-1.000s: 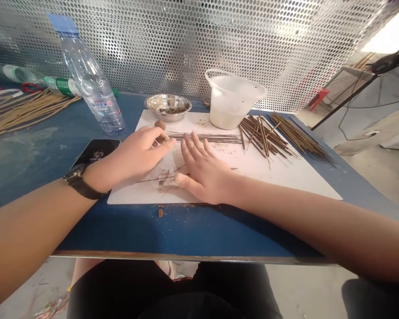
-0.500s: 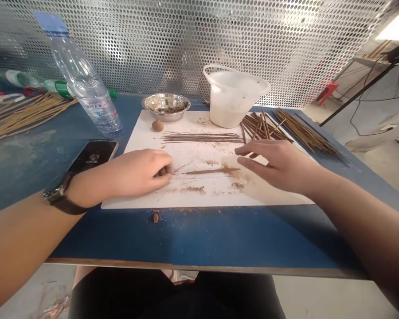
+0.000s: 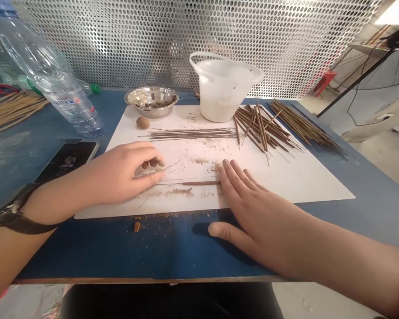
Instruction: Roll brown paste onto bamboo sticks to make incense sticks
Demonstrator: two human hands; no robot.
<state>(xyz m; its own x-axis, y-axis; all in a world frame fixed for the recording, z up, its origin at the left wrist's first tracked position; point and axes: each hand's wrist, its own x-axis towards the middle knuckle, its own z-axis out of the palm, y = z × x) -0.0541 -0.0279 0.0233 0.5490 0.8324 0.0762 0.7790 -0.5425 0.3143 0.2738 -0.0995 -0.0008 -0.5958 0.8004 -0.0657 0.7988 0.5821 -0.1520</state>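
Observation:
A thin incense stick point(image 3: 201, 183) with a brown coating lies crosswise on the white board point(image 3: 326, 186). My right hand point(image 3: 252, 208) is flat, its fingers stretched over the stick's right end and the thumb out to the side. To the left, my left hand point(image 3: 129, 170) rests on the board with curled fingers, thumb and forefinger apart, beside the stick's bare thin end. Loose thin bare sticks lie near its fingertips. Behind the hands is a row of thin dark sticks point(image 3: 193, 133). A brown ball of dough-like material point(image 3: 142, 123) sits at that row's left end.
A metal bowl point(image 3: 152, 111) with dark bits and a white plastic bucket point(image 3: 219, 104) stand at the back. Coated sticks point(image 3: 261, 128) are piled at right, near another bundle point(image 3: 302, 124). A water bottle point(image 3: 63, 95) and a phone point(image 3: 69, 157) are left. Brown crumbs lie about.
My right hand has come down from above the board and now lies flat on the stick's right end. My left hand's thumb and forefinger have parted. The view has shifted.

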